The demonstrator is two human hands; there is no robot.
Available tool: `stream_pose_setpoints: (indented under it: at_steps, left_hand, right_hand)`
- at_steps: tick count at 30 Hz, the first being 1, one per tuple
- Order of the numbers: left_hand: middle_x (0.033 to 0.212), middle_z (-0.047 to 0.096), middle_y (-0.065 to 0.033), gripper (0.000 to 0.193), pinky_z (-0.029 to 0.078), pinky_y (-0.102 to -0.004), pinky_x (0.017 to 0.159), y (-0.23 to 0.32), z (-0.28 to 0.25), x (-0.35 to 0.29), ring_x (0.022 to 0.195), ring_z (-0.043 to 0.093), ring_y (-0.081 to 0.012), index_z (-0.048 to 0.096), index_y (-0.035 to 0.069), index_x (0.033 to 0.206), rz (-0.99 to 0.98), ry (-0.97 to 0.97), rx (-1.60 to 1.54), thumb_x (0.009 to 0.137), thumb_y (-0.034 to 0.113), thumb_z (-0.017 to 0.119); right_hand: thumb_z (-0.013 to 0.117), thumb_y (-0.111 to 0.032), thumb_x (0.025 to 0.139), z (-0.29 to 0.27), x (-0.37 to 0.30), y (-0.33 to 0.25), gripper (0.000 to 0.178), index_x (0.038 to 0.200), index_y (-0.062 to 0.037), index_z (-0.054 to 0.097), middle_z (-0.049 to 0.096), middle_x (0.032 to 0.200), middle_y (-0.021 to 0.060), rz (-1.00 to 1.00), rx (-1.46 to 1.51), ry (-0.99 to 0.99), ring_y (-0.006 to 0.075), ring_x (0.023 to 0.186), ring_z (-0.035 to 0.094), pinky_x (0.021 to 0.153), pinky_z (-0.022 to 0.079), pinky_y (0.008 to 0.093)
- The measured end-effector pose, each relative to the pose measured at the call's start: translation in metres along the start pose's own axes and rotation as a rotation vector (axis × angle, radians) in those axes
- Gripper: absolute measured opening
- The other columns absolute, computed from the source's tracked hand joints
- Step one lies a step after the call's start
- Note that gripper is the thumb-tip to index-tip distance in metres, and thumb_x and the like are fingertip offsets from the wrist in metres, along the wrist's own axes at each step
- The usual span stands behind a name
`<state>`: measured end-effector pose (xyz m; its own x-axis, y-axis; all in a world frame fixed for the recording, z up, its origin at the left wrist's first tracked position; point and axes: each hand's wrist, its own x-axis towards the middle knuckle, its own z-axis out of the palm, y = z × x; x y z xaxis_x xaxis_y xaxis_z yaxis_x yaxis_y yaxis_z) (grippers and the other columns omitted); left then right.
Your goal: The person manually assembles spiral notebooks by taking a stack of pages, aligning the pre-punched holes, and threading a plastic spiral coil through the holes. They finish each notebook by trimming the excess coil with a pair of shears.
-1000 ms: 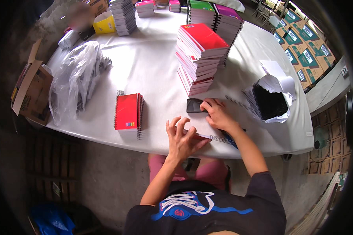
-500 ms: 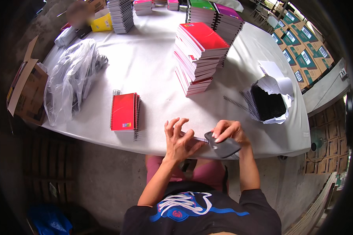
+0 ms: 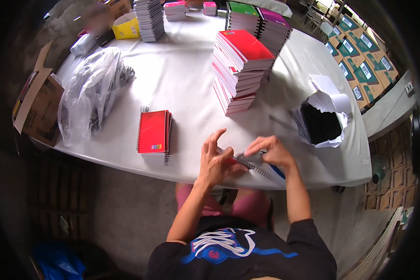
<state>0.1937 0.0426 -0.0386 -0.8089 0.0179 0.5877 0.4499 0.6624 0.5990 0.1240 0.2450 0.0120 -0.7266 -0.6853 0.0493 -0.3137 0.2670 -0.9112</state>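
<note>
Holding a red notebook [image 3: 231,160] in the left hand [image 3: 214,161], with the index finger raised, at the near edge of the white-covered worktop [image 3: 186,93]. Bending the right hand [image 3: 270,151] over the upper end of a wire coil [image 3: 264,173], just beside the notebook; cannot tell whether gripping the blurred grey thing [image 3: 252,158] beneath. Showing a short stack of red notebooks [image 3: 151,132] to the left and a tall red stack [image 3: 238,74] beyond.
</note>
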Motion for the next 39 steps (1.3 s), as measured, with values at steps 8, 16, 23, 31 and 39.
stream_pose_setpoints:
  at_steps: [8, 16, 23, 31, 39]
  left_hand:
    - [0.134, 0.029, -0.0157, 0.053, 0.046, -0.0400, 0.076, -0.015, 0.005, 0.000, 0.082, 0.050, -0.0246, 0.057, 0.008, 0.073, -0.067, 0.114, -0.210, 0.045, 0.042, 0.088]
    - [0.110, 0.030, -0.0126, 0.094, 0.044, -0.0346, 0.070, -0.039, 0.020, -0.012, 0.094, 0.041, -0.0228, 0.038, 0.006, 0.101, -0.305, 0.159, -0.447, 0.035, 0.046, 0.092]
    - [0.106, 0.030, -0.0130, 0.092, 0.044, -0.0356, 0.074, -0.041, 0.020, -0.010, 0.097, 0.040, -0.0233, 0.035, 0.002, 0.095, -0.339, 0.067, -0.456, 0.037, 0.042, 0.093]
    - [0.100, 0.031, -0.0105, 0.095, 0.043, -0.0356, 0.074, -0.046, 0.022, -0.017, 0.096, 0.040, -0.0235, 0.033, 0.002, 0.103, -0.155, 0.125, -0.400, 0.039, 0.039, 0.093]
    - [0.105, 0.026, -0.0078, 0.093, 0.042, -0.0295, 0.078, -0.046, 0.020, -0.013, 0.096, 0.037, -0.0175, 0.032, 0.004, 0.100, -0.055, 0.020, -0.167, 0.041, 0.047, 0.090]
  right_hand:
    - [0.059, 0.013, 0.059, 0.010, 0.003, 0.010, 0.032, 0.084, -0.0015, 0.073, 0.070, 0.082, 0.0102, -0.014, -0.096, 0.231, 0.0196, 0.079, 0.063, 0.074, 0.050, 0.0317]
    - [0.061, 0.011, 0.061, 0.024, 0.015, 0.001, 0.032, 0.085, -0.0048, 0.073, 0.069, 0.076, 0.0071, -0.175, 0.459, 0.152, 0.0172, 0.070, 0.060, 0.070, 0.047, 0.0288]
    - [0.056, 0.011, 0.061, 0.020, 0.034, -0.009, 0.040, 0.088, -0.0107, 0.074, 0.070, 0.082, 0.0096, -0.275, -0.009, 0.041, 0.0182, 0.069, 0.061, 0.067, 0.048, 0.0278]
    - [0.058, 0.011, 0.061, 0.039, 0.038, -0.015, 0.041, 0.089, -0.0118, 0.075, 0.070, 0.083, 0.0108, -0.256, 0.104, -0.001, 0.0172, 0.074, 0.064, 0.071, 0.050, 0.0281]
    - [0.058, 0.010, 0.063, 0.039, 0.045, -0.016, 0.037, 0.091, -0.0083, 0.074, 0.070, 0.086, 0.0131, -0.055, 0.004, 0.068, 0.0182, 0.081, 0.064, 0.072, 0.050, 0.0288]
